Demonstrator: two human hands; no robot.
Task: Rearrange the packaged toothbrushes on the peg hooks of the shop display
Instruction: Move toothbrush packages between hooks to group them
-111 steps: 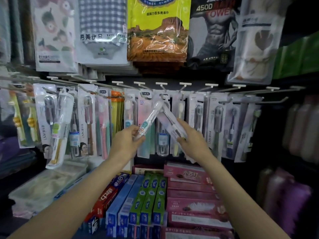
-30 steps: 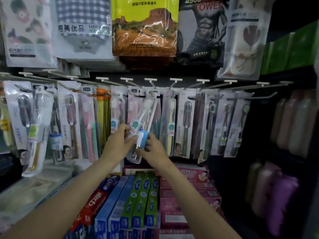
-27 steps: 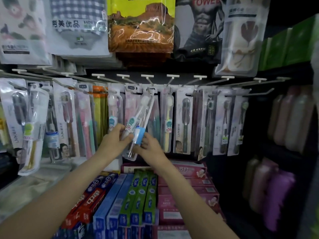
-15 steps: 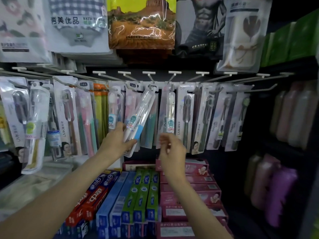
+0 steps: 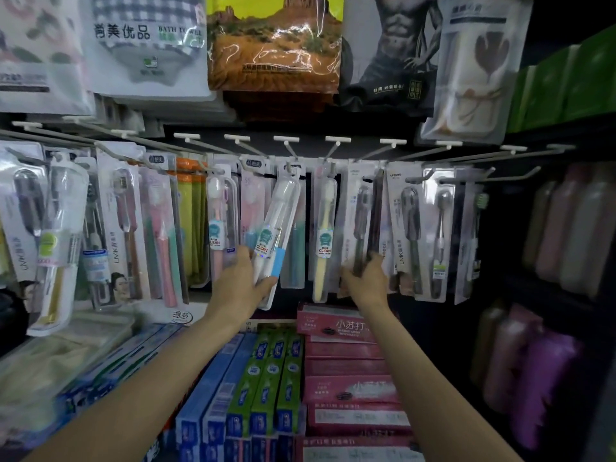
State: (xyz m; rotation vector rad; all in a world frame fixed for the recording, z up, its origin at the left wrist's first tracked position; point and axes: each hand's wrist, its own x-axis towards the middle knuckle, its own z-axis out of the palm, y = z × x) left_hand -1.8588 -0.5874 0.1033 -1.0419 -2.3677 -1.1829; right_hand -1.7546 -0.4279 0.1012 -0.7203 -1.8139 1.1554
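Packed edge to edge along the hooks [image 5: 286, 141]: toothbrush packs [image 5: 325, 235], no gaps between. Below, stacked toothpaste boxes [image 5: 273, 368] blocking low approach. Open band between pack bottoms and boxes.

Two hands, the left hand [image 5: 241, 288] and the right hand [image 5: 366, 278]; three green toothpaste boxes [image 5: 271, 378]; five hanging towel packs [image 5: 273, 45] above.
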